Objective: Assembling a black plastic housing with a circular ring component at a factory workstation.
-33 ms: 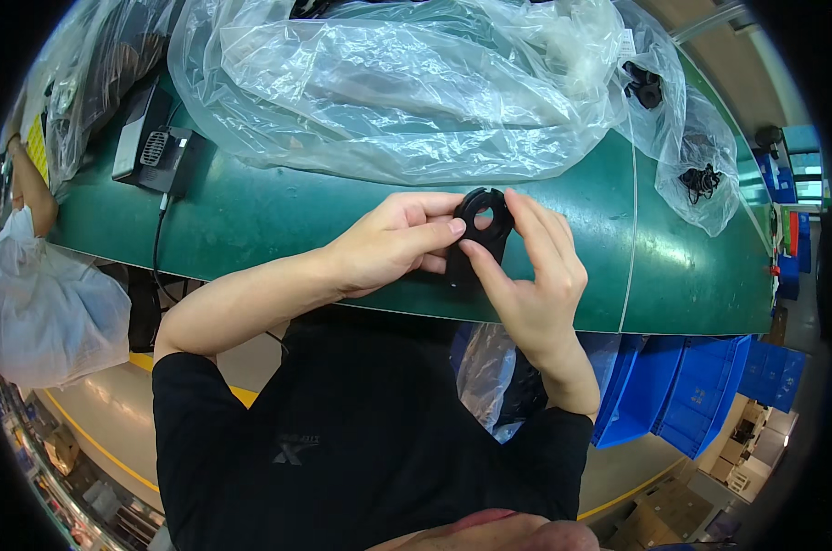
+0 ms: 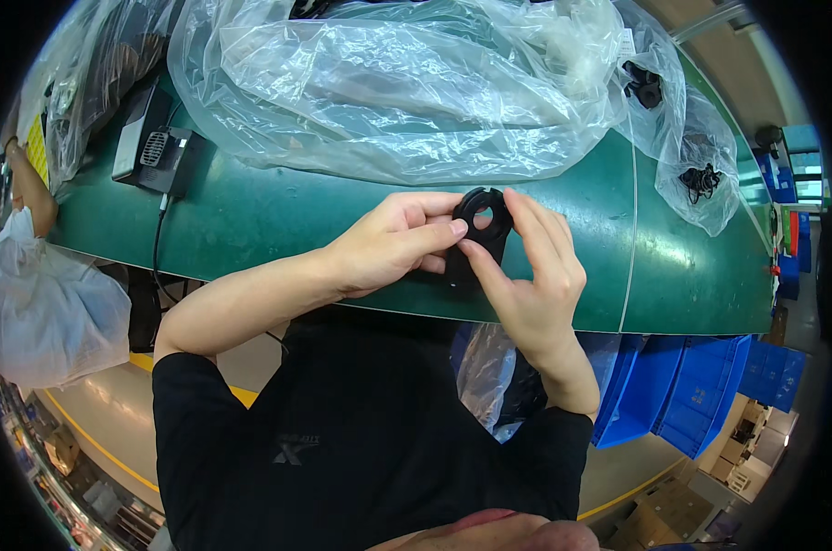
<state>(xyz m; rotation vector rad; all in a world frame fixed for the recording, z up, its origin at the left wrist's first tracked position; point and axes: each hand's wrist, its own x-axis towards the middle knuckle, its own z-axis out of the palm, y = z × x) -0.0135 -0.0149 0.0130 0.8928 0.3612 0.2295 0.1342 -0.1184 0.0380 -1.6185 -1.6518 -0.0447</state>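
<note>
A black plastic ring (image 2: 501,223) with a round hole and a small notch in its top rim is held up between my hands, above the green table's near edge. My left hand (image 2: 405,237) grips its left side, thumb on the face and fingers behind. From the other side my right hand (image 2: 535,266) pinches the ring, with the forefinger near the top rim and the thumb near the lower edge. A dark, block-like shape (image 2: 469,274) shows just below the ring; whether the two are joined I cannot tell.
A big clear plastic bag (image 2: 416,101) covers the table's far side. Smaller bags with black parts (image 2: 700,184) lie at the right. A black box with a cable (image 2: 166,161) stands at the left. Blue bins (image 2: 700,390) sit below the right edge. Another person's arm (image 2: 35,188) is far left.
</note>
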